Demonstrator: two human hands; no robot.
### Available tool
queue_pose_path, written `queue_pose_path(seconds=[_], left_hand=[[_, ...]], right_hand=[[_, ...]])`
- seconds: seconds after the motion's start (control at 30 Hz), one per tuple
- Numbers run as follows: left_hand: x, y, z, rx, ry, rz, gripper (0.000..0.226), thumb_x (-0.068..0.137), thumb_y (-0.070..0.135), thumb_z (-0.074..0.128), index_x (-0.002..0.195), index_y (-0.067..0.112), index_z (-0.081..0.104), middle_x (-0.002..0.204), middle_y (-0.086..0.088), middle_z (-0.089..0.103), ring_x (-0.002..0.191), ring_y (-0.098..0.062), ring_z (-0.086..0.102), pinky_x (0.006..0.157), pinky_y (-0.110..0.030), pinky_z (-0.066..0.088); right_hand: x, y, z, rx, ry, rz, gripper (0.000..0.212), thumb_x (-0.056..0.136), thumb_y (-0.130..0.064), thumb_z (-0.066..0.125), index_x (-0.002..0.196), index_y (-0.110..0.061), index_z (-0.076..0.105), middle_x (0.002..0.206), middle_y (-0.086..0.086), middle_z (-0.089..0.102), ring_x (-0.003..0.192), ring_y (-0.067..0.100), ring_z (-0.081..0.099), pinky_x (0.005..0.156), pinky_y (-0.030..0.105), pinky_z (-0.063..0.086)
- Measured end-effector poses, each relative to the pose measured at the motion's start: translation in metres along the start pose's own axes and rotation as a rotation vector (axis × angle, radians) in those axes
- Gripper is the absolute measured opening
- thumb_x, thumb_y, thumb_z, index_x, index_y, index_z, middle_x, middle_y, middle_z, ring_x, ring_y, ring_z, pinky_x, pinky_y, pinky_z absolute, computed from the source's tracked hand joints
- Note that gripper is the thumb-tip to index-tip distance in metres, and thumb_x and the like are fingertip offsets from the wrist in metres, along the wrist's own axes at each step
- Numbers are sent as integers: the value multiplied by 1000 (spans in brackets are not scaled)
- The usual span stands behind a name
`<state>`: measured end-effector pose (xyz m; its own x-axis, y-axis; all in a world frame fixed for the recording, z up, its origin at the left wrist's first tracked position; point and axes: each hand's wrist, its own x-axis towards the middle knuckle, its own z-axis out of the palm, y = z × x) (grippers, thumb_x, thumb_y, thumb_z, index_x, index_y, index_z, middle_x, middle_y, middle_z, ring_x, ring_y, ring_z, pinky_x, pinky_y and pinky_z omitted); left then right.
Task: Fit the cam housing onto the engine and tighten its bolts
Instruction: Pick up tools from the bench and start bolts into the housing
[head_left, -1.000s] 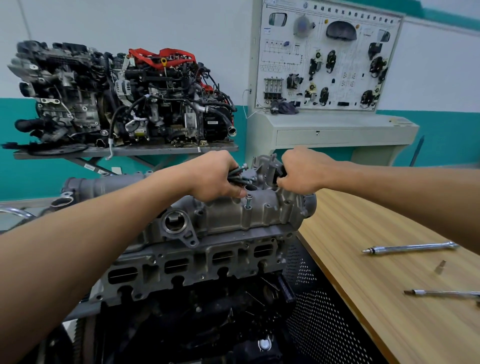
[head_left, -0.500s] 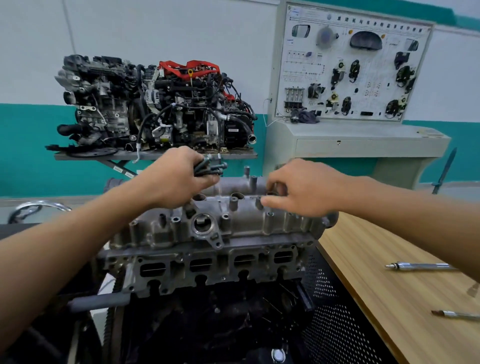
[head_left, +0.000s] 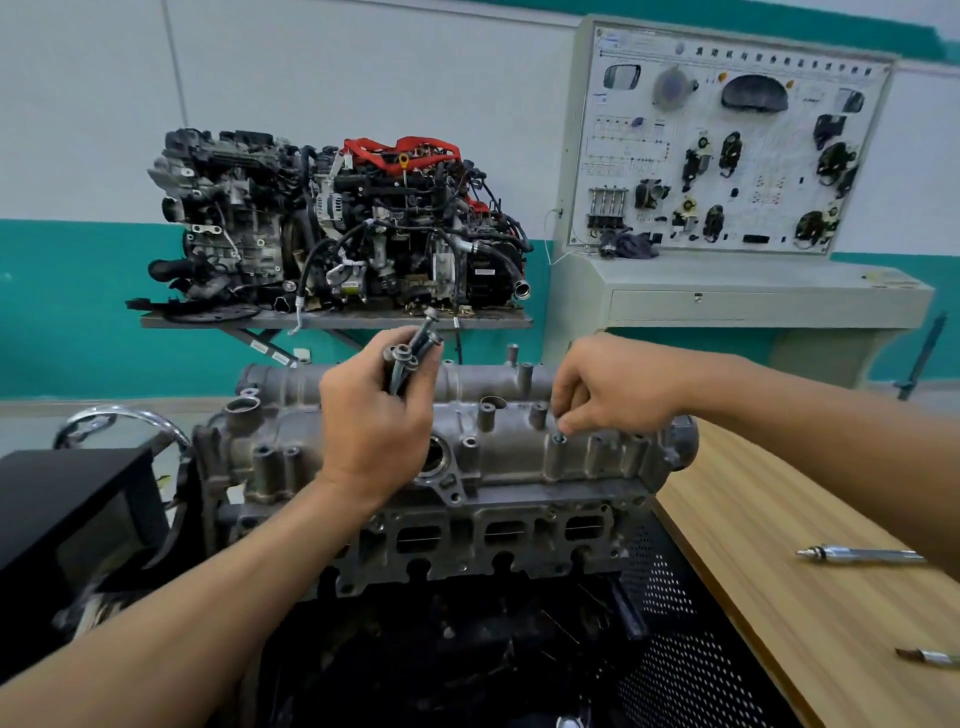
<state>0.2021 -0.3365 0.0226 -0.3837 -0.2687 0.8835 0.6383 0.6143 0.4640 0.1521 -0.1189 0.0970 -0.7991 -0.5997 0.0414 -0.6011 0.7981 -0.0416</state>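
left hand (head_left: 371, 421) gripping bolts (head_left: 410, 353), cam housing (head_left: 509, 452)

Both bare forearms reach forward. The left hand (head_left: 374, 421), knuckles facing the viewer, grips a bundle of bolts (head_left: 410, 353). The right hand (head_left: 618, 389) angles down, its fingertips (head_left: 567, 427) pinching a single bolt (head_left: 560, 439).
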Motion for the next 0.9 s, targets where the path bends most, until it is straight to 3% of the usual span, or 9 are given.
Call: queue_pose_path(seconds=[0.07,0.3,0.4,0.5,0.6,0.7,0.8,0.9], left_hand=[[0,-6,2,15,32,45,15,93,16,65,96,3,72,75,18,59,69,18,55,65,-1,37],[2,-11,1,0,7,89,8,93,10,65,95,4,71,76,24,57,67,13,55,65,-2,37],[2,-11,1,-3,2,89,9,93,11,65,95,5,71,76,23,58,66,12,56,64,-3,38],[3,-11,0,-5,-11,87,10,93,12,64,95,5,71,75,20,59,65,7,56,63,-5,39],[4,-11,0,-4,-21,99,11,92,11,64,95,3,71,74,13,61,65,-2,56,63,-7,41],[5,-12,0,-17,-10,100,10,92,11,64,95,5,72,72,13,61,63,-1,56,61,-9,41],[4,-12,0,-26,-9,108,7,92,7,65,95,6,71,71,8,62,64,-13,58,59,-13,43],[5,-13,0,-33,-4,128,8,91,7,65,96,7,71,75,19,61,66,-4,58,61,-9,43]], right_hand=[[3,2,1,4,6,-6,13,88,-26,74,97,-18,77,86,-9,76,76,1,69,72,21,56],[9,6,3,10,-14,-11,11,89,-26,72,93,-17,77,78,-9,75,69,-6,64,52,5,45],[7,3,3,-54,-47,-18,18,93,-31,67,87,-16,76,73,-8,74,63,3,65,55,14,48],[6,-1,6,-173,-88,-34,39,100,-37,54,80,-6,68,64,0,63,58,16,56,55,27,42],[5,-3,13,-246,-104,-47,49,106,-35,39,81,0,61,68,9,57,62,23,51,63,36,42],[3,-5,17,-344,-77,-92,51,108,-36,30,74,-10,57,67,4,54,62,17,50,70,38,46],[3,-1,17,-323,-21,-80,58,106,-45,29,66,-12,55,62,3,53,57,14,48,65,36,44],[4,-1,16,-324,-28,-57,60,103,-54,31,69,-13,59,64,3,57,58,16,54,59,33,42]])
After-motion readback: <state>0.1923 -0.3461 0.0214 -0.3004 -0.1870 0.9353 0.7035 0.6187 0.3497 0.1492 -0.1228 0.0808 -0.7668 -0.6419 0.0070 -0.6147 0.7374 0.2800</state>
